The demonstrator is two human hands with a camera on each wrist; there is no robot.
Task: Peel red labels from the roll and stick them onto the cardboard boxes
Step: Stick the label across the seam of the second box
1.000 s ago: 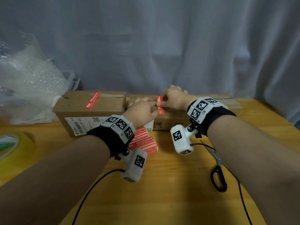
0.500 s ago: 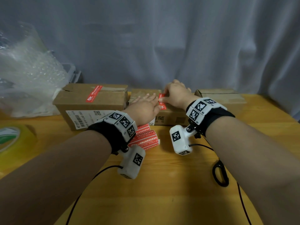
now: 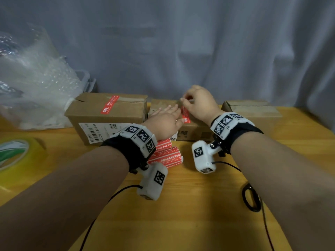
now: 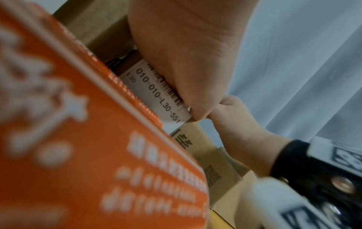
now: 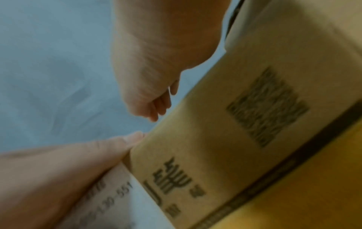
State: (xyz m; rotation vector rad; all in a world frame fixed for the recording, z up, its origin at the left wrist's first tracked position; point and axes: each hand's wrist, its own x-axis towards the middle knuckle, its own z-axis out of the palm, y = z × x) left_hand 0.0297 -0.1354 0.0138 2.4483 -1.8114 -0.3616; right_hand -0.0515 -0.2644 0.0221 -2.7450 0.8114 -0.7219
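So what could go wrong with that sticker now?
The red label bends over the middle box's front edge, and the left hand lies flat beside it, so it might crease or stick crooked. The right hand is lifted with curled fingers, so the far end may not be pressed down. The label roll lies right under the left wrist and could get knocked.

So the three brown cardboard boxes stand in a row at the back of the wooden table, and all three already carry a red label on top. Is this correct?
Not quite. Only two carry one: the left brown cardboard box has a red label on top, and the middle box has another between the two hands. The right box has none visible, as the head view shows. The boxes do stand in a row at the back of the wooden table.
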